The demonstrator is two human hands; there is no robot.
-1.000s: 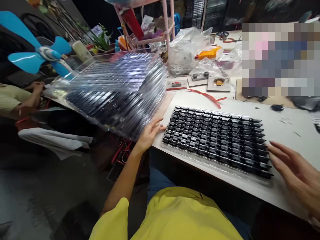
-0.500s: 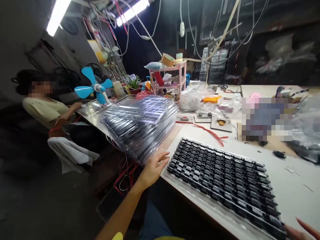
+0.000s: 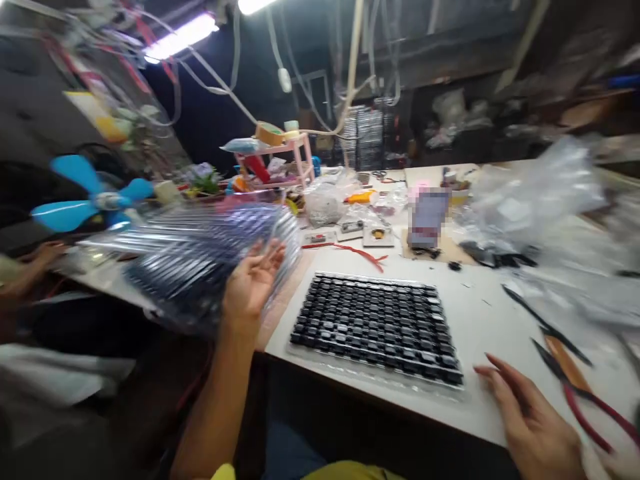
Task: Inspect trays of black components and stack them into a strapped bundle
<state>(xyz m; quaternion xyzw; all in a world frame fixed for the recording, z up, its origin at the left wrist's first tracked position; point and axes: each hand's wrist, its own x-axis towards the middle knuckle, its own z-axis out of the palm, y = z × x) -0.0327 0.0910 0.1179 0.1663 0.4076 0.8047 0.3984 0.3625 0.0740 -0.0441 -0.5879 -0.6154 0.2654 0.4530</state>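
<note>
On the white worktable (image 3: 480, 320) we list a flat clear tray of black components (image 3: 375, 327), lying near the front edge at centre, its rows filled from left to right. Our right hand (image 3: 535, 427) rests on the tabletop just right of the tray's near right corner, palm down, fingers (image 3: 493, 377) loosely spread and pointing left toward the tray without touching it, holding nothing. Our left hand (image 3: 253, 283) is raised at the left of the tray, palm turned toward us, fingers open and slightly curled against the near end of a tall stack of clear plastic trays (image 3: 200, 260); the blur keeps us from telling whether it grips the stack or only rests against it. The stack sits at the left end of the table, overhanging the edge, well filled with dark parts. To the right of our right hand lie red-handled pliers (image 3: 580, 390) and a dark slim tool (image 3: 545, 327). Farther back we note a red wire (image 3: 363, 255), small fixture boards (image 3: 365, 232), crumpled clear plastic bags (image 3: 525, 200), and a pink shelf rack (image 3: 280, 160) with a tape roll (image 3: 270, 133) on top. At far left stand a blue fan (image 3: 85, 200) and another person's hand (image 3: 43, 257).
</note>
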